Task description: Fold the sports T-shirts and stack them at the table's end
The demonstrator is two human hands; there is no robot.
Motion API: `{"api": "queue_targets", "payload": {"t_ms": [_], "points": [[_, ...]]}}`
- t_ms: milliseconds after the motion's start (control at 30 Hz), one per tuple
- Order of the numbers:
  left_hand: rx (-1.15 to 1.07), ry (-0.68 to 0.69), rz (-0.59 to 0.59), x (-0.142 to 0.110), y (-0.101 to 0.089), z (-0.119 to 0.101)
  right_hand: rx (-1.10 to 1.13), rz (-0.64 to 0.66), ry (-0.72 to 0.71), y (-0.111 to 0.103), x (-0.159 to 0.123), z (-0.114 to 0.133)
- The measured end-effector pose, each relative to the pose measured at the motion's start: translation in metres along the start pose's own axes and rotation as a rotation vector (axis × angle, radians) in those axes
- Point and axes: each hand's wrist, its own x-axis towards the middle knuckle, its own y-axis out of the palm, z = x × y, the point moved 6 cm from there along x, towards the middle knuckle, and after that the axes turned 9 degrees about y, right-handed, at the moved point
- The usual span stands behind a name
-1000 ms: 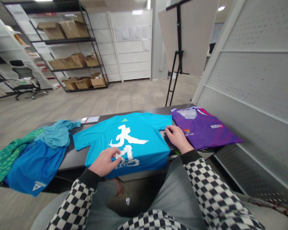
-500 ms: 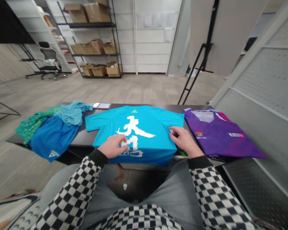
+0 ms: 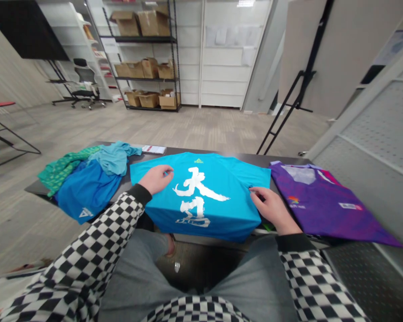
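Note:
A bright blue T-shirt [image 3: 221, 179] with large white brush-style characters lies back side up, spread across the dark table, its lower part hanging over the near edge. My left hand [image 3: 156, 179] is over the shirt's left sleeve area, fingers curved with a small gap between thumb and forefinger; nothing shows in it. On the opposite side, my right hand [image 3: 272, 205] has thumb and forefinger pinched at the shirt's side edge, just below the right sleeve. The fingertips' exact hold is partly hidden.
A folded purple jersey [image 3: 325, 201] lies to the right. On the left is a heap of clothes: a blue garment [image 3: 87, 188], a light teal one [image 3: 112, 158] and a green one [image 3: 69, 163]. A booklet-like flat item [image 3: 154, 149] lies at the table's [image 3: 255, 158] far edge.
My left hand has moved from the printed characters up and left to the sleeve area. My right hand stays by the right side edge, its fingers closer together. The view has shifted.

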Motion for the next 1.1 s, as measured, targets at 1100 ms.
{"api": "queue_targets", "payload": {"t_ms": [1100], "points": [[0.281, 0.213, 0.392, 0.115, 0.114, -0.032, 0.02, -0.004, 0.015, 0.0, 0.005, 0.002]]}}
